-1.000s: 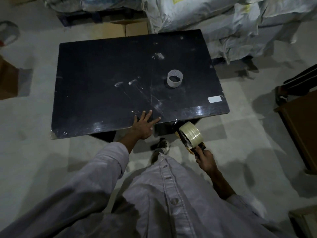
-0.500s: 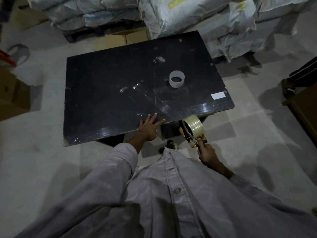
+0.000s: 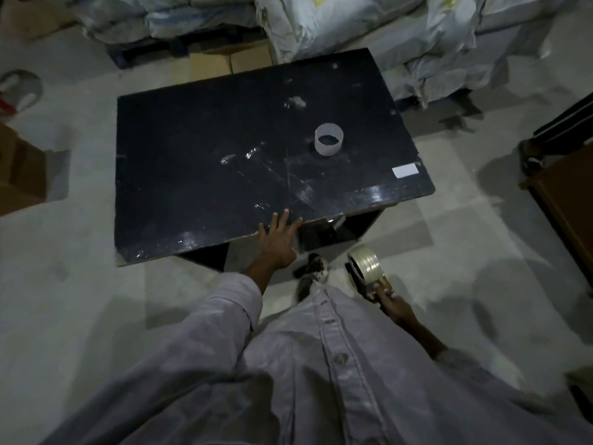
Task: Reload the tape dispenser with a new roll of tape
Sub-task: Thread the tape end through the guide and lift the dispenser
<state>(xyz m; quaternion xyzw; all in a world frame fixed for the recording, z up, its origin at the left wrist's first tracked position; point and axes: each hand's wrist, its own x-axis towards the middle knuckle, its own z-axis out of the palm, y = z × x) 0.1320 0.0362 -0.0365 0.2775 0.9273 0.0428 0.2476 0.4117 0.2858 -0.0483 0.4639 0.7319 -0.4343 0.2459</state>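
Note:
My right hand (image 3: 390,301) grips the handle of a tape dispenser (image 3: 369,277) that carries a full roll of clear tape (image 3: 365,263); I hold it low, off the table's front edge, beside my body. My left hand (image 3: 278,240) rests flat with spread fingers on the front edge of the black table (image 3: 199,175). An empty white tape core (image 3: 329,143) stands on end on the table's right half, well beyond both hands.
A white label (image 3: 405,170) is stuck near the table's right front corner. Tape scraps glint mid-table. Stacked grey sacks (image 3: 353,20) and cardboard boxes (image 3: 224,61) lie behind the table, a brown box (image 3: 19,175) at left, dark furniture (image 3: 564,194) at right.
The dispenser in my right hand has dropped lower and away from the table edge. My left hand stays on the front edge. The view has pulled back and shifted.

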